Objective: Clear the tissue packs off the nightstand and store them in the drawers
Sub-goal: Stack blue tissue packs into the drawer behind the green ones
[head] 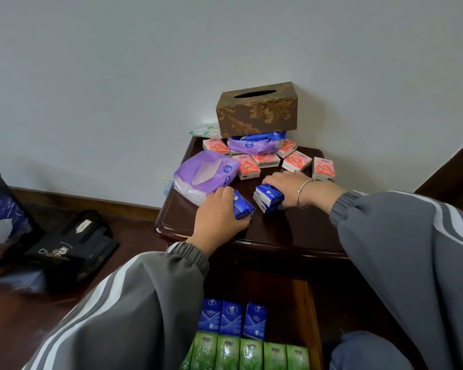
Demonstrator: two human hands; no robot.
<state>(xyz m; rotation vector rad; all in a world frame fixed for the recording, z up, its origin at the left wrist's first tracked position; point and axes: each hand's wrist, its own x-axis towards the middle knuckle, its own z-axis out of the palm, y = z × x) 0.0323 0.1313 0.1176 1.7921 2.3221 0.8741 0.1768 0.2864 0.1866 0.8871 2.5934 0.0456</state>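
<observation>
Dark wooden nightstand (278,231), pale wall (145,76), perhaps a bin (0,209)

black bag (64,249), lower left of frame: white lettering "Cha…", the rest blurred
blue pack (265,135), centre, under brown box (257,110): white "10", next character cut off
purple pack (206,172): round blue logo, wording too small to read
pink packs (296,161), green packs (227,353): print illegible

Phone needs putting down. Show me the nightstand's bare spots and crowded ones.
Bare: the nightstand's front right, between the right hand and the front edge; a strip left of the left hand. Both hands grip blue packs mid-top. Crowded: the back, with red packs, purple packs and the tissue box.
</observation>
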